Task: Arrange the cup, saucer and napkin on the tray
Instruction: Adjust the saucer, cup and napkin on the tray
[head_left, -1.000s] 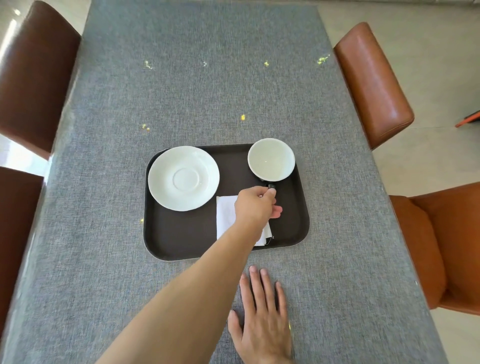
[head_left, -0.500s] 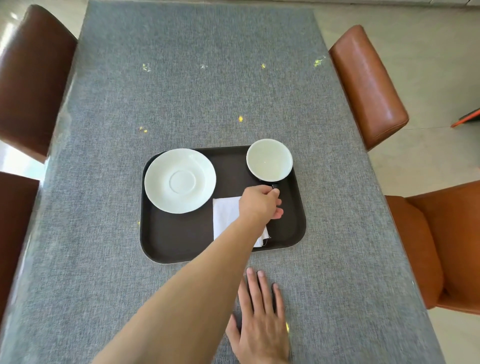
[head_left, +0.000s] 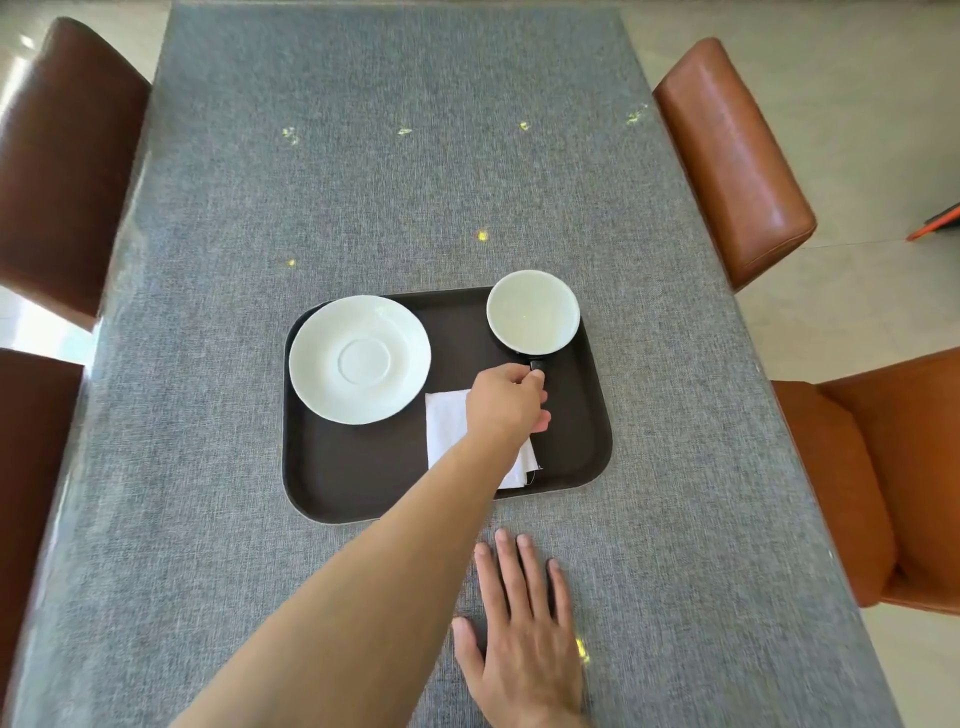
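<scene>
A dark brown tray (head_left: 363, 467) lies on the grey table. The white saucer (head_left: 359, 358) sits in the tray's far left part. In the tray's far right corner stands the white cup (head_left: 533, 310), its dark handle pointing toward me. My left hand (head_left: 506, 400) reaches across and pinches that handle. Under this hand and wrist lies the white folded napkin (head_left: 447, 426), partly hidden, in the tray's near middle. My right hand (head_left: 524, 639) rests flat on the table just in front of the tray, fingers spread, holding nothing.
The grey tablecloth (head_left: 363, 197) carries small yellow specks. Brown chairs (head_left: 67, 166) stand along the left side, and orange-brown chairs (head_left: 732, 156) along the right side.
My left hand stays pinched on the cup's handle and my right hand stays flat. Cup, saucer and napkin keep their places; only the view has shifted slightly.
</scene>
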